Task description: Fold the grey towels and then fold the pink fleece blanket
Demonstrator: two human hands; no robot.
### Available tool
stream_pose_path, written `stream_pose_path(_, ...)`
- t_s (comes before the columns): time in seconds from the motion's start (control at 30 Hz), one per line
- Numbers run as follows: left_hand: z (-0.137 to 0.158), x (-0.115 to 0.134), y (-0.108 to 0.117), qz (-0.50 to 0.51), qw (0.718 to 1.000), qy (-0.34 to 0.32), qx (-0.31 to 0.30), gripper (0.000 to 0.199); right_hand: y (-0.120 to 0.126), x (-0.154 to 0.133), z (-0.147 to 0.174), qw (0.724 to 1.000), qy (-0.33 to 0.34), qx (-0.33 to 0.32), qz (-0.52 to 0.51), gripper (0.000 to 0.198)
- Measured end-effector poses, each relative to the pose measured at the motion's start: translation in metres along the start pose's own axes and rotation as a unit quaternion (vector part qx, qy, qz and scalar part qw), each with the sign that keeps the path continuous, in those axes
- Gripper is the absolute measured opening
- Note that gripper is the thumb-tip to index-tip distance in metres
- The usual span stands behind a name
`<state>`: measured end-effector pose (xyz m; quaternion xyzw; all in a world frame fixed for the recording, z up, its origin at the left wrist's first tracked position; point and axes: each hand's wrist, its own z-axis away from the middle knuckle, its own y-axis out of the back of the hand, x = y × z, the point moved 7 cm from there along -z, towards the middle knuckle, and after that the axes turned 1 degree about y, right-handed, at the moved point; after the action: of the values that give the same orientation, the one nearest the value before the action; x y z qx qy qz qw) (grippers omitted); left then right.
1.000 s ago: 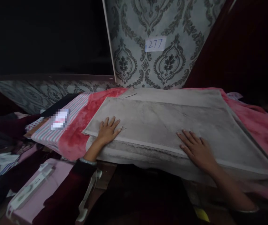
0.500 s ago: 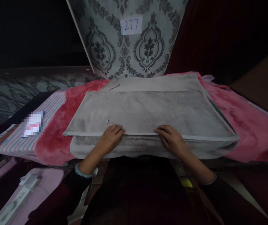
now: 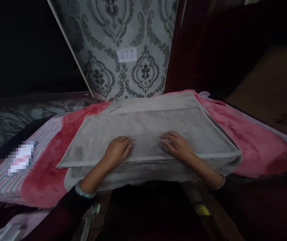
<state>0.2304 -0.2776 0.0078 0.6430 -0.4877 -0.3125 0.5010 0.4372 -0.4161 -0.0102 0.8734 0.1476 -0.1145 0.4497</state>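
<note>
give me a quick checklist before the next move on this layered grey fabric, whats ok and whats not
1. Left hand over the upper grey layer: ok, near its front edge.
2. Right hand over the same layer: ok, though its fingertips are blurred.
3. Front edges lined up: not ok, the lower grey layer shows past the upper one.
4. Back edges lined up: not ok, a rear grey section shows behind the upper layer.
5. Pink-red plush blanket showing on both sides of the fabric: ok.
6. Hidden inner surfaces smooth: cannot tell.
</note>
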Motion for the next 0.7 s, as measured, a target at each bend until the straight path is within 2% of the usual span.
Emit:
stream_pose_path(0.1, -0.069, -0.004, -0.010, -0.023, 0.997, 0.058, -0.043, 0.056, -0.015, 0.024, -0.052, 0.994, -0.047, -0.056, 0.079, 0.052)
stream_pose_path(0.2, -0.113, -0.015, -0.037, -0.054, 0.988, 0.116, -0.090, 0.065, -0.043, 0.048, -0.075, 0.973, -0.105, -0.140, 0.153, 0.061)
stream_pose_path(0.3, -0.120, -0.030, -0.066, -0.071, 0.979, 0.151, -0.113, 0.063, -0.069, 0.061, -0.068, 0.953, -0.139, -0.206, 0.175, 0.062)
stream_pose_path(0.4, -0.113, -0.038, -0.082, -0.078, 0.980, 0.152, -0.103, 0.063, -0.080, 0.065, -0.061, 0.947, -0.149, -0.232, 0.162, 0.063)
stream_pose_path(0.53, -0.111, -0.039, -0.082, -0.094, 0.980, 0.146, -0.099, 0.063, -0.072, 0.082, -0.072, 0.945, -0.156, -0.245, 0.149, 0.063)
stream_pose_path(0.63, -0.116, -0.039, -0.078, -0.103, 0.980, 0.142, -0.097, 0.062, -0.043, 0.122, -0.070, 0.938, -0.199, -0.218, 0.184, 0.063)
stream_pose_path(0.7, -0.120, -0.039, -0.077, -0.101, 0.981, 0.135, -0.099, 0.062, -0.018, 0.157, -0.052, 0.924, -0.242, -0.204, 0.213, 0.063)
